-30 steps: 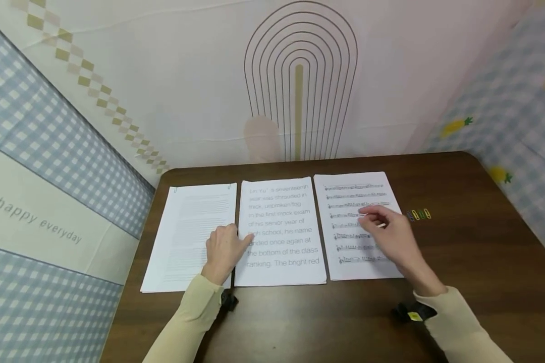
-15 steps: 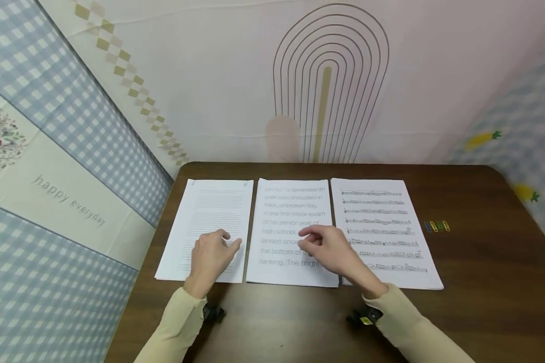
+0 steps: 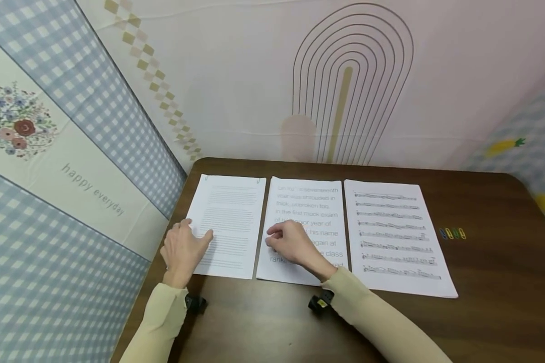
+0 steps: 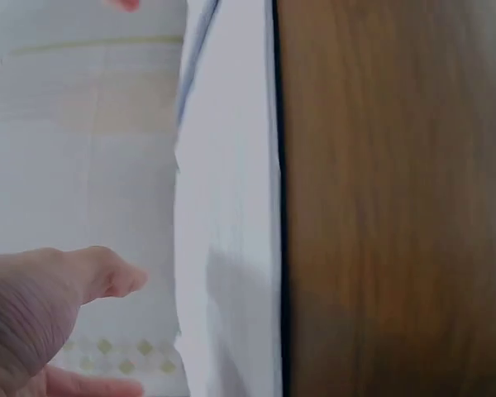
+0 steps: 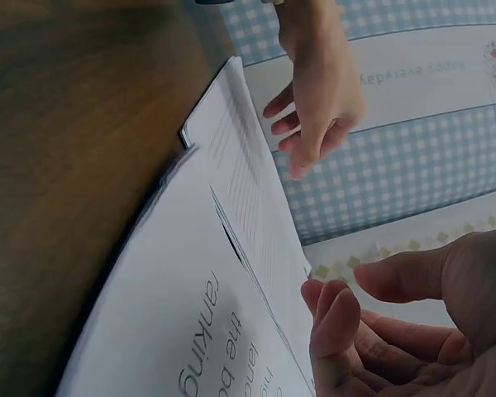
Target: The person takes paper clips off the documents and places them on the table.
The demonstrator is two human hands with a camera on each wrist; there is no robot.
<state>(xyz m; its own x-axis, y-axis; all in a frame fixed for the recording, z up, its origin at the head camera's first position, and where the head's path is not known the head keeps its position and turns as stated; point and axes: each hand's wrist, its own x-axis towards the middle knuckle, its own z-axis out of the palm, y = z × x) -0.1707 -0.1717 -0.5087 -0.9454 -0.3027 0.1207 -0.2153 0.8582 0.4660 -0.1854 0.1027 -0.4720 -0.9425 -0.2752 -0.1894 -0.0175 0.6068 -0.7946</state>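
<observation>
My left hand (image 3: 181,250) hovers over the left edge of a stack of finely printed paper (image 3: 236,222), fingers spread and loosely bent, holding nothing. Two small clips sit on that stack's top edge, one at the left corner (image 3: 206,178) and one at the right (image 3: 258,180). Over the middle stack of large-print paper (image 3: 309,204) is my right hand (image 3: 295,244). Its fingers are loosely curled with nothing between them; the right wrist view shows a gap between the thumb (image 5: 401,277) and the paper below. Part of the large text is hidden by this hand.
A stack of sheet music (image 3: 392,234) lies to the right of the large-print stack. Several coloured paper clips (image 3: 452,233) are lined up beyond it on the brown wooden table (image 3: 504,282). Patterned cloth (image 3: 236,91) hangs behind and at both sides.
Both hands have moved left: the left from the gap between the left and middle stacks to the left stack's outer edge, the right from the sheet music to the middle stack. The view has shifted left.
</observation>
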